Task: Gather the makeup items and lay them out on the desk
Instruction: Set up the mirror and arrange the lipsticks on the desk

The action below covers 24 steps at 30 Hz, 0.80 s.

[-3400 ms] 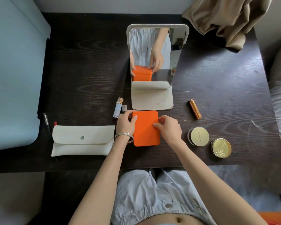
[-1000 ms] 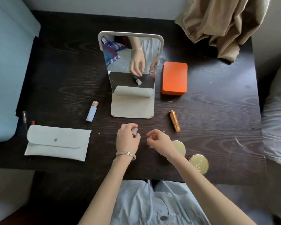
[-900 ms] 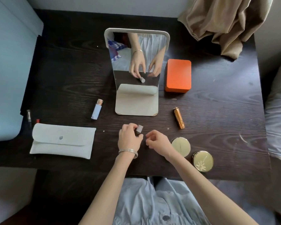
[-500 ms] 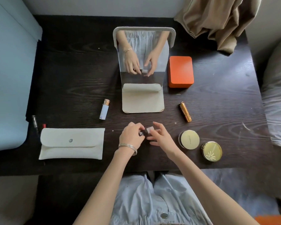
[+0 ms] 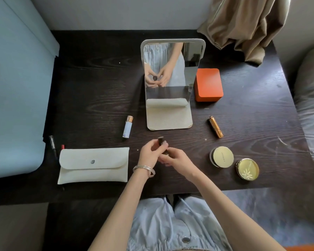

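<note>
Both hands meet above the dark counter near its front edge, left hand and right hand each with grip clamped on a small dark tube, just before the mirror; pouch lies left, two gold compacts right.
</note>
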Each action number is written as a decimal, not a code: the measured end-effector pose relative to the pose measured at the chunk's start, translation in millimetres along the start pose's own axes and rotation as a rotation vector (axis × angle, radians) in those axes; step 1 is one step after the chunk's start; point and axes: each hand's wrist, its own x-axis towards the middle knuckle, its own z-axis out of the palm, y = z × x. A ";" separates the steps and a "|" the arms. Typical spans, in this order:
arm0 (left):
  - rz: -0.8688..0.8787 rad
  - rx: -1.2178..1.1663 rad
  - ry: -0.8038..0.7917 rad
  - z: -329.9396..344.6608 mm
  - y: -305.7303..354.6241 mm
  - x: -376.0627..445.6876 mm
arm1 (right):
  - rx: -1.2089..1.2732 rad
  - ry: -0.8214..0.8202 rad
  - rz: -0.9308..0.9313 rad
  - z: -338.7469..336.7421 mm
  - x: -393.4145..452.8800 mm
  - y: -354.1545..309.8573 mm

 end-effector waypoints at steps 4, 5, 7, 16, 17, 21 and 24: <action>-0.180 -0.358 -0.268 -7.2 -1.5 -0.5 | 0.311 -0.220 0.115 -1.5 -2.2 -1.7; -0.170 -0.375 -0.309 -10.1 -0.6 0.1 | 0.405 -0.237 0.129 -2.2 -3.0 -1.3; -0.143 -0.397 -0.352 -14.1 3.0 1.8 | 0.596 -0.264 0.162 -2.5 -4.3 -1.8; -0.064 -0.580 -0.354 -4.1 14.5 1.0 | 0.944 -0.407 0.191 -9.7 0.1 -14.4; -0.058 -0.598 -0.372 -3.1 18.0 0.8 | 0.986 -0.428 0.186 -10.5 -0.1 -14.7; -0.108 -0.674 -0.239 3.5 28.6 0.8 | 1.012 -0.419 0.197 -11.1 0.4 -20.3; -0.123 -0.750 -0.180 3.1 33.1 2.0 | 0.903 -0.382 0.186 -15.1 1.9 -30.0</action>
